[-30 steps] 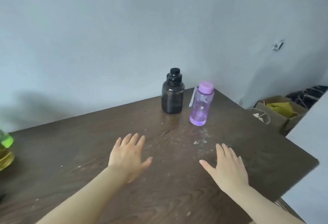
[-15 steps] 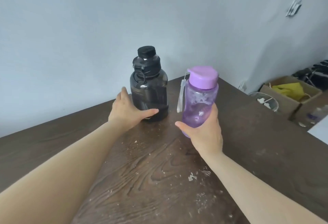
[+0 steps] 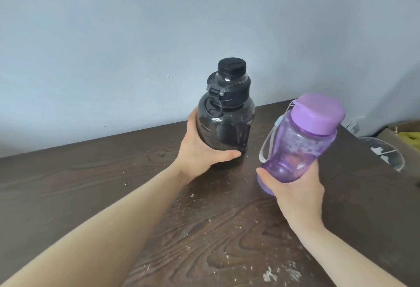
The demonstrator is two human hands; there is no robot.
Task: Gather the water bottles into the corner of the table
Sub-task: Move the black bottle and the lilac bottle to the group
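A dark smoky bottle [image 3: 227,114] with a black cap stands upright near the wall on the brown wooden table [image 3: 79,184]. My left hand [image 3: 200,150] wraps its lower left side, thumb across the front. A clear purple bottle [image 3: 302,141] with a lilac lid and a grey strap is lifted off the table and tilted to the right. My right hand [image 3: 295,189] grips it around the base. The two bottles are a short gap apart.
A grey wall runs behind the table. The table's right corner lies behind the purple bottle. Past the right edge, on the floor, are a clear round container [image 3: 386,152] and a cardboard box [image 3: 406,132] with something yellow inside. White specks dot the tabletop.
Both hands went from lying flat on the table to gripping the bottles. The purple bottle has since come up off the table and tilted right. The camera moved closer.
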